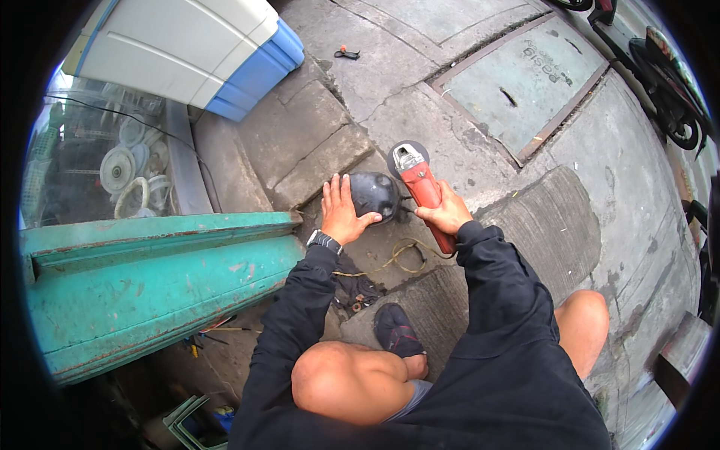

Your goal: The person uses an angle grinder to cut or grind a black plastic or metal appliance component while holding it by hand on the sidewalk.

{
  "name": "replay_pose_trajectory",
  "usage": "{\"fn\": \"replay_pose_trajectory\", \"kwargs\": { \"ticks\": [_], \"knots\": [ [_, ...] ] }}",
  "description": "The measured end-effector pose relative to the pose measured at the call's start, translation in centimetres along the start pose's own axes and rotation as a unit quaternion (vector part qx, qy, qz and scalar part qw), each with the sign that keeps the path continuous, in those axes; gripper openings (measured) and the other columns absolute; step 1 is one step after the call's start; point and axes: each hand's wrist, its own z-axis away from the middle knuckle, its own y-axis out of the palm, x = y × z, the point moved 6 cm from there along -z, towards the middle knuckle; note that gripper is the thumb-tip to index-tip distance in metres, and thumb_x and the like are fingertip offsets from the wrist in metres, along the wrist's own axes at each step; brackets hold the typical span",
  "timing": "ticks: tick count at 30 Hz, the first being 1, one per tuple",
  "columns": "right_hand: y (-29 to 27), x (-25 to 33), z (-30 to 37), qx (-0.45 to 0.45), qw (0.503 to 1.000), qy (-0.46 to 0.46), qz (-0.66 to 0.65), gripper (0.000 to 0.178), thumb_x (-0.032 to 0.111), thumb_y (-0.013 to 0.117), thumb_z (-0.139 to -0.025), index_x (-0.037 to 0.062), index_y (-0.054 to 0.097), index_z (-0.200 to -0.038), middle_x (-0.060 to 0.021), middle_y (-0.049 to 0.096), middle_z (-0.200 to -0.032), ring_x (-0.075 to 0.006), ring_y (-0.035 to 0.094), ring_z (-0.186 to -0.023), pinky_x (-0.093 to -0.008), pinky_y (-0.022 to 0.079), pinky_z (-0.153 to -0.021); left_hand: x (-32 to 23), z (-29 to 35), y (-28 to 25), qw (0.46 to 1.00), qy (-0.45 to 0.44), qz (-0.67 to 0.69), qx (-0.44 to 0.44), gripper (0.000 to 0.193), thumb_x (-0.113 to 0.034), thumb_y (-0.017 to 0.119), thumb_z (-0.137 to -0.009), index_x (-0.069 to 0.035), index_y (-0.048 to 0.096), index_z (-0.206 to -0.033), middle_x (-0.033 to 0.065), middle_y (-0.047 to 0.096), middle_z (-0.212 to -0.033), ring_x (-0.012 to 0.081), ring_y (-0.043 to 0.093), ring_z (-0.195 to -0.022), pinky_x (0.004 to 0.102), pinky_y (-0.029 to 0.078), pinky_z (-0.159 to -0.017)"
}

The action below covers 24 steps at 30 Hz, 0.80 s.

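A black, dome-shaped metal casing (373, 196), looking like a fridge compressor, rests on the concrete in front of me. My left hand (343, 214) lies against its left and near side, fingers stretched out and thumb apart. On its right, my right hand (448, 210) is wrapped round the red body of an angle grinder (421, 182). The grinder's silver head points away from me, with a dark round disc at it. Short dark stubs stick out of the casing toward the grinder. Whether the disc is spinning cannot be told.
A yellowish cord (397, 259) loops on the ground near the grinder. Left are a green metal ledge (165, 277), a glass case (112, 142) and a white-and-blue box (187, 52). A small dark item (346, 53) lies ahead. A motorcycle (667, 90) stands far right.
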Motion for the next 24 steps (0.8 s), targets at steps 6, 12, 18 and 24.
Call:
{"fn": "replay_pose_trajectory", "kwargs": {
  "ticks": [6,12,18,24],
  "knots": [
    [0.6,-0.2,0.4,0.004,1.0,-0.001,-0.012,0.088,0.045,0.085,-0.074,-0.0014,0.048,-0.14,-0.0322,0.069,-0.121,-0.0465,0.069,-0.113,-0.0483,0.053,-0.098,-0.3,0.1,-0.2,1.0,-0.002,-0.013,0.016,0.131,-0.062,0.088,-0.074,0.0,0.017,-0.166,0.0281,0.012,-0.172,0.0502,0.007,-0.16,0.0581,0.018,-0.128],
    [0.8,-0.2,1.2,-0.016,1.0,-0.01,-0.022,0.085,0.045,0.086,-0.074,0.0,0.049,-0.136,-0.0325,0.07,-0.12,-0.0465,0.07,-0.112,-0.049,0.054,-0.096,-0.3,0.2,-0.4,1.0,-0.001,-0.016,0.011,0.132,-0.063,0.087,-0.074,0.001,0.018,-0.165,0.0302,0.014,-0.171,0.0519,0.01,-0.159,0.0565,0.019,-0.128],
    [0.8,0.1,1.5,-0.017,1.0,-0.009,-0.013,0.082,0.045,0.086,-0.074,0.0004,0.05,-0.132,-0.0325,0.07,-0.119,-0.0466,0.07,-0.111,-0.049,0.054,-0.096,-0.1,0.3,-0.3,1.0,0.001,-0.009,-0.007,0.131,-0.06,0.089,-0.072,-0.002,0.018,-0.166,0.0262,0.015,-0.172,0.0496,0.011,-0.159,0.0611,0.021,-0.127],
    [0.7,0.6,1.5,-0.015,1.0,-0.004,-0.002,0.079,0.043,0.085,-0.073,0.0001,0.051,-0.13,-0.0318,0.07,-0.117,-0.0464,0.07,-0.11,-0.0492,0.054,-0.096,-0.1,0.4,-0.2,1.0,0.001,-0.007,-0.018,0.129,-0.059,0.089,-0.073,-0.004,0.019,-0.166,0.0245,0.016,-0.173,0.0484,0.013,-0.159,0.0609,0.022,-0.126]
  ]
}}
